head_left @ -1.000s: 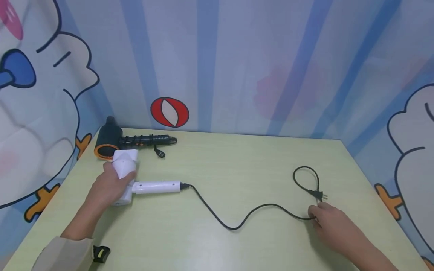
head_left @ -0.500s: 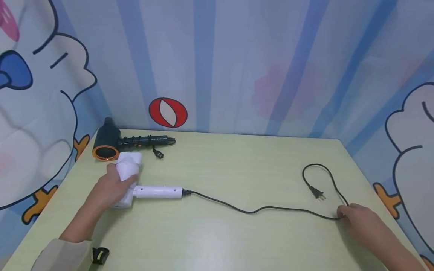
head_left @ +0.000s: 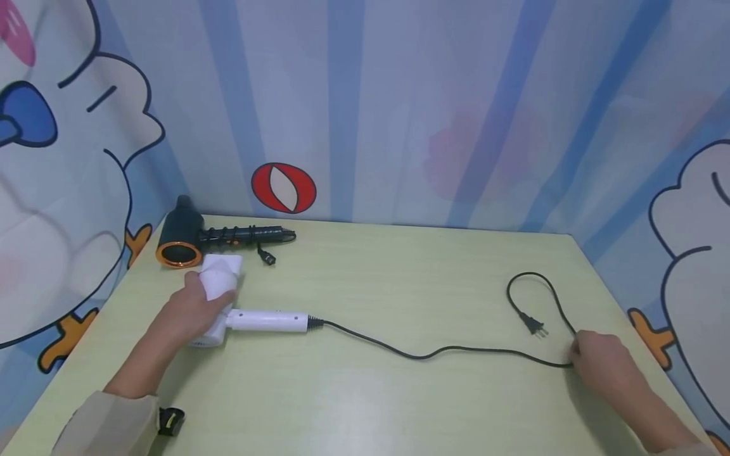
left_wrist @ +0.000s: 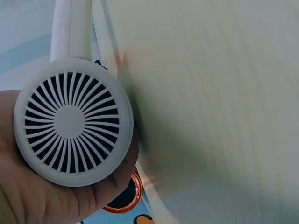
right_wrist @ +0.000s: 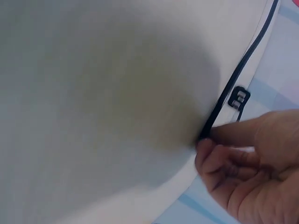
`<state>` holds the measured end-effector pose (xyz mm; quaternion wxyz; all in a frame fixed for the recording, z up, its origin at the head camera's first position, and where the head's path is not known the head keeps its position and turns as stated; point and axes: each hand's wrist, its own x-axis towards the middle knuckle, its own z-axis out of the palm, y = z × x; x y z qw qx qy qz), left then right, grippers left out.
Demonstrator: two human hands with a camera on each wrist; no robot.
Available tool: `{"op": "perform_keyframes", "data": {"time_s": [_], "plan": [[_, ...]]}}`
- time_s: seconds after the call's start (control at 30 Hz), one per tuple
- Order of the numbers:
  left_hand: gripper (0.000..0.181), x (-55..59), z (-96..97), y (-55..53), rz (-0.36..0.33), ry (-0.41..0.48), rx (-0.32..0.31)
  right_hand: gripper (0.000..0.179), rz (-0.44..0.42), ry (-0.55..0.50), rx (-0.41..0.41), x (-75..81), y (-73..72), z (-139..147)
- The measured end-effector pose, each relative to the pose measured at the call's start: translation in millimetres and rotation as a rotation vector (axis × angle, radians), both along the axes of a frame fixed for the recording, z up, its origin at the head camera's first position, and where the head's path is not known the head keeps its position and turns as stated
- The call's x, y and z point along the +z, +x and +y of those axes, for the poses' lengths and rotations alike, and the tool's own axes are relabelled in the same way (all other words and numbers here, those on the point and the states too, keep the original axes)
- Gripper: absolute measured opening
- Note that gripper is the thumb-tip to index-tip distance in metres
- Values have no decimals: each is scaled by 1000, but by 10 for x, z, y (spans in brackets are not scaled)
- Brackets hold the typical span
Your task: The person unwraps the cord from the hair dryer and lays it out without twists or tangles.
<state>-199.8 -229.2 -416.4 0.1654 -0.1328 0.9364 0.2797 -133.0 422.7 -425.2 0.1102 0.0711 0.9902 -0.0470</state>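
A white hair dryer (head_left: 268, 321) lies at the left of the table, its handle pointing right. My left hand (head_left: 191, 310) grips its barrel, with the round slotted air inlet (left_wrist: 70, 121) facing the left wrist camera. From the handle a black power cord (head_left: 419, 357) runs right across the table in a shallow wave. My right hand (head_left: 607, 364) pinches this cord between thumb and fingers near the right side. Beyond the pinch the cord loops back, and its two-pin plug (head_left: 533, 325) lies to the left of the hand.
A black hair dryer (head_left: 185, 234) with an orange rim lies at the back left, its cord wound round its handle and its plug (head_left: 266, 256) hanging loose. A printed cloth backdrop (head_left: 393, 114) borders the light table (head_left: 371, 272).
My right hand has moved right, drawing the cord straighter; the plug now points toward the lower right. The white dryer has shifted slightly right with my left hand.
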Motion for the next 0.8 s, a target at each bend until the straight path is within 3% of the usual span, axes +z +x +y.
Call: {"op": "perform_keyframes", "data": {"time_s": [0.17, 0.5, 0.8], "plan": [[98, -5, 32, -18, 3, -22, -25, 14, 31, 2, -40, -25, -62, 30], [93, 7, 227, -14, -2, -80, -89, 28, 138, 24, 86, -108, -257, 308], [94, -16, 440, -100, 14, -129, -161, 28, 140, -4, 92, -136, -380, 525]]}}
